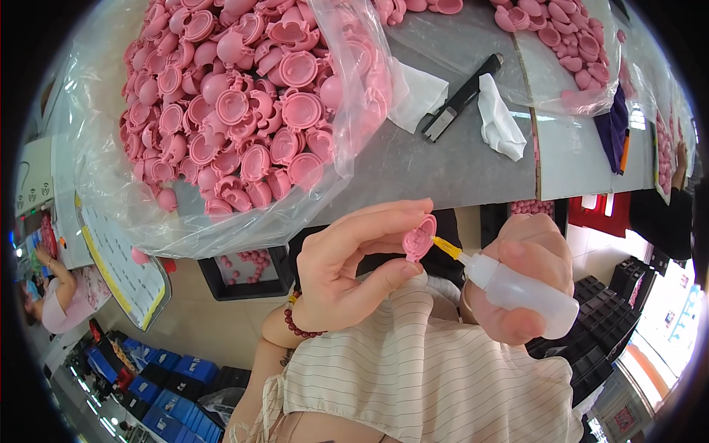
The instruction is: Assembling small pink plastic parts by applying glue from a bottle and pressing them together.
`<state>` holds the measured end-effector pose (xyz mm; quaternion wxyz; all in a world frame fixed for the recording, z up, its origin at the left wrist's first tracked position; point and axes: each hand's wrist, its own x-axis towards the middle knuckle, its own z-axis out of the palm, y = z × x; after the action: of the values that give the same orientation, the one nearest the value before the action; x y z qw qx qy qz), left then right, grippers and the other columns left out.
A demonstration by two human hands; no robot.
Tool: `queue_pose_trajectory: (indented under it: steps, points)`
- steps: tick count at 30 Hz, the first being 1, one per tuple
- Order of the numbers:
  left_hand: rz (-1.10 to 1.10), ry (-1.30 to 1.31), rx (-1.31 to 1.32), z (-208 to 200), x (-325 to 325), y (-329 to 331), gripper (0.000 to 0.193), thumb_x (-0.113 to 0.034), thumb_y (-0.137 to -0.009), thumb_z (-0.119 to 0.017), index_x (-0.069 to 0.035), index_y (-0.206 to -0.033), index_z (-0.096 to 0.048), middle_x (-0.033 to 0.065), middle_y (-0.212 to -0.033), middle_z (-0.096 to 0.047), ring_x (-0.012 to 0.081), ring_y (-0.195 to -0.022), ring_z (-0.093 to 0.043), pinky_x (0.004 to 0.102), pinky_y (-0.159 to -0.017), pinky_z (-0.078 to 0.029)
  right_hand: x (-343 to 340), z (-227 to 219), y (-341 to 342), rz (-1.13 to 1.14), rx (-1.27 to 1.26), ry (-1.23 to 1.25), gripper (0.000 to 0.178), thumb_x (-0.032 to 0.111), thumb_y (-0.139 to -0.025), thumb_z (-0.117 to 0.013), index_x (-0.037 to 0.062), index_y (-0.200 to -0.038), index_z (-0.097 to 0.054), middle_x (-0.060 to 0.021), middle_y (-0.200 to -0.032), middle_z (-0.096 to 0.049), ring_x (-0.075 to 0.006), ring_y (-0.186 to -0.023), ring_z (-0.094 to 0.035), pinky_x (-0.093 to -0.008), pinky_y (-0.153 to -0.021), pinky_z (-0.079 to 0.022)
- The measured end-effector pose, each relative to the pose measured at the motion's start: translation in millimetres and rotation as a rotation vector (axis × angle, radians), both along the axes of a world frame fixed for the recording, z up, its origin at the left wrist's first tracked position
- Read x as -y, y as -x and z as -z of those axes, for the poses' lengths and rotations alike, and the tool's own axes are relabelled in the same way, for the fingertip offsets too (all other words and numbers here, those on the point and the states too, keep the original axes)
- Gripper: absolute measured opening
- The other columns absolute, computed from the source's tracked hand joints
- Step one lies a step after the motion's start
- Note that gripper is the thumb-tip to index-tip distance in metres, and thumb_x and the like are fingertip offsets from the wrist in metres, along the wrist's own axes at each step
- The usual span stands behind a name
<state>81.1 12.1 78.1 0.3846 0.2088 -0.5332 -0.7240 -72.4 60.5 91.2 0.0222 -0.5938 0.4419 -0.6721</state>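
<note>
Between the thumb and fingers of my left hand (pixel 343 269) is a small round pink plastic shell (pixel 419 240), its hollow side facing right. My right hand (pixel 528 269) is wrapped around a translucent white squeeze bottle (pixel 521 292), tilted toward the shell. The bottle's yellow nozzle tip (pixel 445 248) reaches the shell's rim or inside; I cannot tell which. Beyond my left hand, a clear plastic bag (pixel 341 159) lies spread on the grey table, heaped with similar pink shells (pixel 233 107).
A black tool like a box cutter (pixel 464 97) lies on the table between two white tissues (pixel 504 118) (pixel 419 94). More pink parts (pixel 569 37) fill another bag at the far right. A black tray (pixel 247 273) with pink pieces sits below the table edge. Another person (pixel 70 295) is at the left.
</note>
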Motion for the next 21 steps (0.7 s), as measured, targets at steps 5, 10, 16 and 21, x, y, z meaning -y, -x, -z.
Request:
queue_pose_trajectory:
  steps: [5,10,16,21]
  points:
    - [-0.019,0.107,0.062,-2,2,-2,0.036,0.009,-0.068,-0.057,0.005,-0.103,-0.049,0.0201,-0.110,-0.049,0.0212,-0.091,-0.055,0.0271,-0.076,-0.046,-5,-3,9,-0.154,0.073,0.021,0.055,0.048,-0.081,-0.039,-0.0056,-0.089,-0.051,-0.0036,-0.059,-0.038,-0.0128,-0.048,-0.034,-0.0240,-0.037,-0.020]
    - [0.041,0.061,-0.086,2,9,0,0.031,0.007,-0.071,-0.055,0.005,-0.102,-0.050,0.0212,-0.110,-0.048,0.0235,-0.093,-0.054,0.0309,-0.079,-0.044,-4,11,54,0.432,0.530,0.241,0.048,0.038,-0.083,-0.040,-0.0062,-0.099,-0.048,-0.0124,-0.079,-0.053,-0.0192,-0.067,-0.050,-0.0261,-0.058,-0.039]
    - [0.291,-0.230,-0.484,3,27,18,0.024,-0.002,-0.074,-0.057,-0.003,-0.095,-0.045,0.0273,-0.099,-0.050,0.0260,-0.081,-0.056,0.0333,-0.065,-0.047,-7,9,143,0.661,0.146,-0.455,0.039,0.008,-0.077,-0.055,-0.0085,-0.109,-0.038,-0.0190,-0.101,-0.054,-0.0211,-0.090,-0.053,-0.0284,-0.082,-0.040]
    - [0.398,-0.331,-0.747,22,32,19,0.033,-0.005,-0.079,-0.050,0.003,-0.110,-0.042,0.0234,-0.108,-0.048,0.0235,-0.093,-0.053,0.0317,-0.077,-0.043,-4,23,144,0.760,0.045,-0.461,0.044,0.003,-0.071,-0.061,-0.0074,-0.106,-0.037,-0.0179,-0.101,-0.052,-0.0189,-0.083,-0.053,-0.0260,-0.076,-0.043]
